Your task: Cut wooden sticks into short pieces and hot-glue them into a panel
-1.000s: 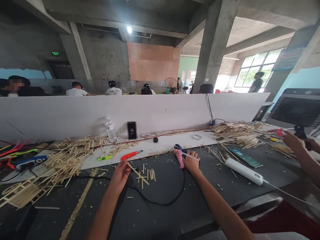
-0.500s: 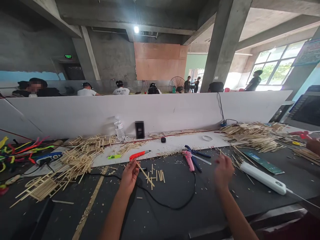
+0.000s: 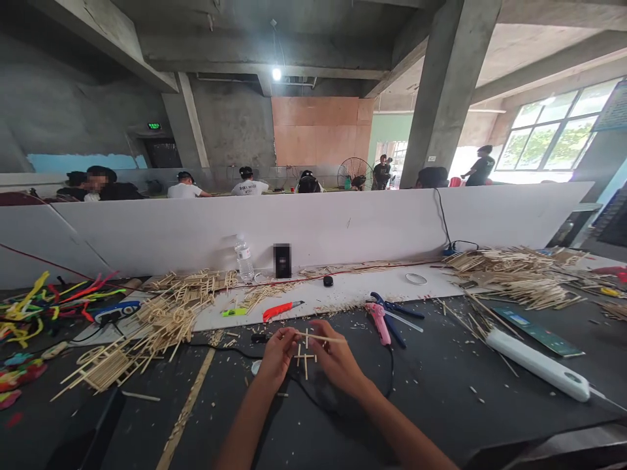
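A thin wooden stick [image 3: 323, 337] is pinched at its left end by my left hand [image 3: 278, 356], above the dark table. My right hand [image 3: 339, 365] is at the same stick with its fingers curled around it, and the stick's far end lies across the fingers. Just below and between both hands lie several short sticks [image 3: 306, 367], some of them crossed; my hands partly cover them. A red utility knife [image 3: 281, 311] lies beyond my left hand. To the right of my right hand are a pink glue gun [image 3: 380, 326] and blue-handled pliers [image 3: 394, 330].
Heaps of wooden sticks and small stick frames [image 3: 161, 316] lie left, with another stick pile [image 3: 519, 274] right. A white elongated device [image 3: 539, 365] lies on the right. A water bottle [image 3: 243, 258] stands before the white partition [image 3: 392, 222]. A black cable [image 3: 230, 350] crosses the table.
My right hand has come left from beyond the glue gun to meet my left hand. The held stick has turned from slanting down to nearly level. The view has shifted slightly.
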{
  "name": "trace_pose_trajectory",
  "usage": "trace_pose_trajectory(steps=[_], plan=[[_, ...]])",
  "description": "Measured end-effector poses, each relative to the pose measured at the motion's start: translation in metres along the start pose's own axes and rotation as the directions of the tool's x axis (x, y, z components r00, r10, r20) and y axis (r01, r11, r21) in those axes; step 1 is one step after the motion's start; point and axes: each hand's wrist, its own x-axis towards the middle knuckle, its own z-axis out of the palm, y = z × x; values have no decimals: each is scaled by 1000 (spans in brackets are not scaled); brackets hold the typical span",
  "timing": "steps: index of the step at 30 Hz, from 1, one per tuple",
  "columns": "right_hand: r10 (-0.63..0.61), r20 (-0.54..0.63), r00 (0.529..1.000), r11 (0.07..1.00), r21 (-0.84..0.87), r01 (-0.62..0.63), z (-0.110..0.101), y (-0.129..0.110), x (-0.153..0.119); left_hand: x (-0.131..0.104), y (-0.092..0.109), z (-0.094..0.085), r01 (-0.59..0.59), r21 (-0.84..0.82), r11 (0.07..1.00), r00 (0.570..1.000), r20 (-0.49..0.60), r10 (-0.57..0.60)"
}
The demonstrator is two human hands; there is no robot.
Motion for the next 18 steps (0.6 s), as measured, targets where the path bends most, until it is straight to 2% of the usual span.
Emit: trace_pose_trajectory(steps=[3,7,12,15,18], plan=[[-18,57,998,1000,3,18,2,3,18,1,-5,1,-45,142,989,999,32,41],[33,11,999,999,-33,-33,1,21,12,2,-9,-6,-149,408,901,989,68,133],[162,-112,980,980,-97,-173,-11,55,10,3,-2,-22,-286,709,644,954,148,261],[202,-163,966,966,-129,-224,-15,69,17,2,5,-24,-343,812,473,933,238,269],[213,-176,961,958,-157,-241,-16,73,21,-5,8,-18,-405,858,316,909,340,243]])
